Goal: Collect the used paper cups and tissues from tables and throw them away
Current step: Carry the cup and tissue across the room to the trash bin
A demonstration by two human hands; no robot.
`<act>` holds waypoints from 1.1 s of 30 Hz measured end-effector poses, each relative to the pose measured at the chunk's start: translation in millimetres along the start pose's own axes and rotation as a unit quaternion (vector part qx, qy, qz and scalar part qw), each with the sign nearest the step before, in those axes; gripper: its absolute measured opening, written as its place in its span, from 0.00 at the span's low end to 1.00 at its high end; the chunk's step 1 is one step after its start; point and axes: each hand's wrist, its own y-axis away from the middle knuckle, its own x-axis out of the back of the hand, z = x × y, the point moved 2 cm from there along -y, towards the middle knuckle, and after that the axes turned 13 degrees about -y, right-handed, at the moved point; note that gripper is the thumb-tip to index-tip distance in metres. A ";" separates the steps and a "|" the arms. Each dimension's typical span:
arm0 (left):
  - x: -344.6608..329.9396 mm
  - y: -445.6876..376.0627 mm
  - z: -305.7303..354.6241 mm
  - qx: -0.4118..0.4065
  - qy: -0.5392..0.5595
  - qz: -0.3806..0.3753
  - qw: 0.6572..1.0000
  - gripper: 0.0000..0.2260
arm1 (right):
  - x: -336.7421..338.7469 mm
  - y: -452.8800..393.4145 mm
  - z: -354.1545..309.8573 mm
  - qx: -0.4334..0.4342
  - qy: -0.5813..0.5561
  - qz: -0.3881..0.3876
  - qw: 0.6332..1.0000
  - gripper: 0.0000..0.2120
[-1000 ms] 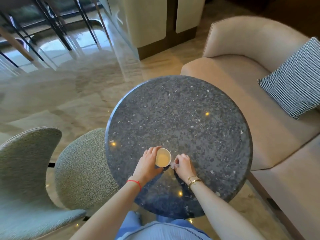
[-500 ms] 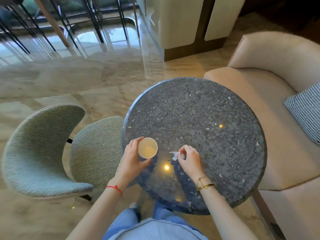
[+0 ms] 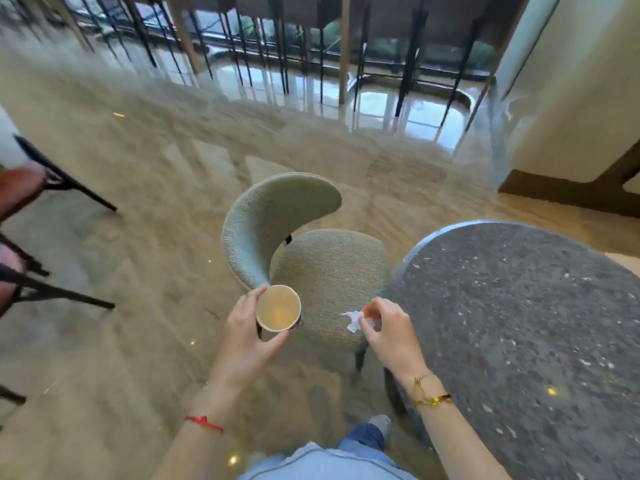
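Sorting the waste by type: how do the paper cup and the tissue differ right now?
The paper cup is a rigid round shape, open mouth up; the tissue is a crumpled white scrap. The left hand wraps the cup; the right hand pinches the tissue at its fingertips. The cup looks much bigger. Both are held off the table.

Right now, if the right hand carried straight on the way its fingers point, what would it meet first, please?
Probably the paper cup in the left hand: the right hand, pinching the tissue, points leftward at it, above the chair seat. Depth is unclear.
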 end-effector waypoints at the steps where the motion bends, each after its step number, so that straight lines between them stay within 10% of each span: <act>1: 17.1 10.5 -18.4 0.022 -0.005 0.020 1.000 0.34 | -19.0 -2.0 -16.4 0.017 0.002 -0.018 1.000 0.04; 13: 192.4 178.5 -227.6 0.284 -0.022 0.226 0.932 0.36 | -266.4 35.9 -213.8 0.221 -0.011 -0.251 0.942 0.04; 33: 323.3 363.5 -441.7 0.585 -0.042 0.482 0.651 0.35 | -642.7 147.0 -482.0 0.448 0.031 -0.576 0.683 0.03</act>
